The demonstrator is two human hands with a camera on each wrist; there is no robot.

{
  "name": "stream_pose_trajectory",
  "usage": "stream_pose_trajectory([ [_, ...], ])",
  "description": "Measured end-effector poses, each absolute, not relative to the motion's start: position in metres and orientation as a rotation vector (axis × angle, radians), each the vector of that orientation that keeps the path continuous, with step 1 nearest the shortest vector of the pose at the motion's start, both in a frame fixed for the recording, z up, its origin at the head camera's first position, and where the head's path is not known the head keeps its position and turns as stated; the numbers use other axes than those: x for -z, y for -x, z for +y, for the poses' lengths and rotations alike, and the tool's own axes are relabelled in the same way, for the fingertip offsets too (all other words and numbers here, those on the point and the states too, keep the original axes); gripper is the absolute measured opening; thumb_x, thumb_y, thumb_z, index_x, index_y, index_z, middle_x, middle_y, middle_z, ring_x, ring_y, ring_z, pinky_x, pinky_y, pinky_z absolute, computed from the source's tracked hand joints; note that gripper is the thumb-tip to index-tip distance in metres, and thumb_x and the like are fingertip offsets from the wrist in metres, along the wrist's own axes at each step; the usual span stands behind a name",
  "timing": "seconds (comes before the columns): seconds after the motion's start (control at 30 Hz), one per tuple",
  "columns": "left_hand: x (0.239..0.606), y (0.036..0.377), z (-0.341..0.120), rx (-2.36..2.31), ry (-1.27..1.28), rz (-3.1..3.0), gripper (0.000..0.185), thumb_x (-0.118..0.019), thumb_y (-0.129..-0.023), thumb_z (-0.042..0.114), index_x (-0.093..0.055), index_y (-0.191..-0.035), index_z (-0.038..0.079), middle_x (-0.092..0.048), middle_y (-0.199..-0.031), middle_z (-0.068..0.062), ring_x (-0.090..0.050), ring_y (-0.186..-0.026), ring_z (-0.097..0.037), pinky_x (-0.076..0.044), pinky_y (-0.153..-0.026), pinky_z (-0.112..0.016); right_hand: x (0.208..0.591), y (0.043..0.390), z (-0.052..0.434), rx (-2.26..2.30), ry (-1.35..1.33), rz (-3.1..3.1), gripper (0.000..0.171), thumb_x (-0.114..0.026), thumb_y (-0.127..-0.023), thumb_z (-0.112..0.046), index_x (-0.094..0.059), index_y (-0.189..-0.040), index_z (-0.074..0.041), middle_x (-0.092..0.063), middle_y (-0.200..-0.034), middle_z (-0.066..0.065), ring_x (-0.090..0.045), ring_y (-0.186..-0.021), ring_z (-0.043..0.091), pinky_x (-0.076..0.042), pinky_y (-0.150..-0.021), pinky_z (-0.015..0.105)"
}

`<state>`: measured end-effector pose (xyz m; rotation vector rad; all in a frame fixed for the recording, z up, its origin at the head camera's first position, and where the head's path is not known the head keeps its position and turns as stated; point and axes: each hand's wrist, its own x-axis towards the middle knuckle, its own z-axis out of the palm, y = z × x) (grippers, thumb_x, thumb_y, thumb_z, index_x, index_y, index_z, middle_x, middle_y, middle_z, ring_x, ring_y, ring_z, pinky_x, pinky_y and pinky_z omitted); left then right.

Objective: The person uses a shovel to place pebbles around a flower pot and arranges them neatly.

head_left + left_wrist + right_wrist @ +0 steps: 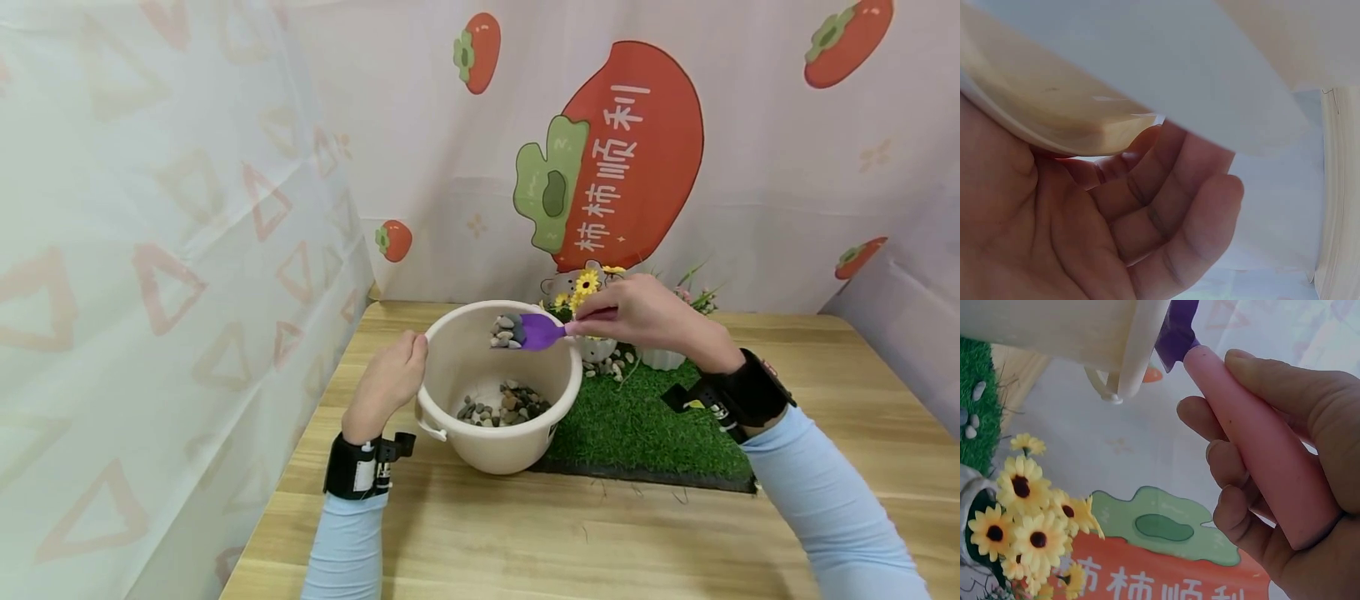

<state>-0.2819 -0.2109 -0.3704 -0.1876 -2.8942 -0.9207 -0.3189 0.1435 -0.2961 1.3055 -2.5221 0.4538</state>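
Note:
My right hand (641,312) grips the pink handle (1260,450) of a small garden trowel with a purple blade (542,332). Several pebbles (507,332) lie on the blade, held over the opening of a cream bucket (498,454). At the bucket's bottom is a layer of mixed pebbles (517,404). My left hand (390,375) holds the bucket's left rim; in the left wrist view its fingers (1191,231) curl round the rim from outside.
Right of the bucket lies a green turf mat (652,425). On its far side stand yellow flowers (1029,519) in a white pot (597,348), another white pot (663,358) and scattered pebbles (611,365). The wooden table (525,533) meets a patterned cloth (420,150) behind.

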Motion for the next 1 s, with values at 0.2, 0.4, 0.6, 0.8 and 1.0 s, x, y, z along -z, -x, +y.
stream_pose_trajectory([
  [0.2, 0.371, 0.282, -0.21, 0.909, 0.189, -2.903, 0.045, -0.025, -0.107, 0.033, -0.056, -0.118, 0.003, -0.064, -0.095, -0.013, -0.062, -0.084, -0.027, -0.048, -0.072, -0.039, 0.289, 0.316, 0.154, -0.397, -1.272, -2.545, 0.005, -0.071, -0.089, -0.032, -0.073, -0.089, -0.027, -0.061, -0.073, -0.017, -0.047, -0.061, -0.004, -0.041, -0.062, 0.021],
  [0.4, 0.37, 0.283, -0.208, 0.913, 0.199, -2.908, 0.045, -0.025, -0.107, 0.034, -0.057, -0.115, 0.003, -0.064, -0.094, -0.013, -0.062, -0.086, -0.027, -0.049, -0.076, -0.041, 0.281, 0.311, 0.175, -0.41, -1.156, -2.58, 0.006, -0.071, -0.089, -0.033, -0.07, -0.083, -0.033, -0.058, -0.068, -0.02, -0.046, -0.056, -0.004, -0.039, -0.058, 0.02],
  [0.6, 0.37, 0.284, -0.207, 0.917, 0.205, -2.903, 0.043, -0.026, -0.107, 0.032, -0.057, -0.114, 0.003, -0.063, -0.093, -0.013, -0.062, -0.084, -0.027, -0.049, -0.074, -0.04, 0.278, 0.305, 0.197, -0.448, -1.029, -2.649, 0.003, -0.068, -0.091, -0.035, -0.07, -0.089, -0.035, -0.061, -0.075, -0.022, -0.053, -0.063, -0.003, -0.043, -0.063, 0.02],
  [0.8, 0.37, 0.283, -0.208, 0.925, 0.204, -2.903, 0.044, -0.025, -0.107, 0.032, -0.056, -0.116, 0.002, -0.063, -0.094, -0.014, -0.062, -0.085, -0.027, -0.049, -0.075, -0.041, 0.284, 0.301, 0.213, -0.455, -0.971, -2.644, 0.007, -0.07, -0.091, -0.031, -0.069, -0.087, -0.037, -0.059, -0.072, -0.023, -0.052, -0.063, -0.005, -0.041, -0.062, 0.019],
  [1.0, 0.369, 0.281, -0.21, 0.91, 0.201, -2.909, 0.045, -0.025, -0.107, 0.033, -0.056, -0.119, 0.002, -0.064, -0.097, -0.014, -0.063, -0.09, -0.029, -0.05, -0.079, -0.044, 0.291, 0.299, 0.224, -0.455, -0.954, -2.62, 0.004, -0.072, -0.089, -0.029, -0.073, -0.09, -0.032, -0.064, -0.075, -0.02, -0.053, -0.065, -0.006, -0.041, -0.063, 0.019],
])
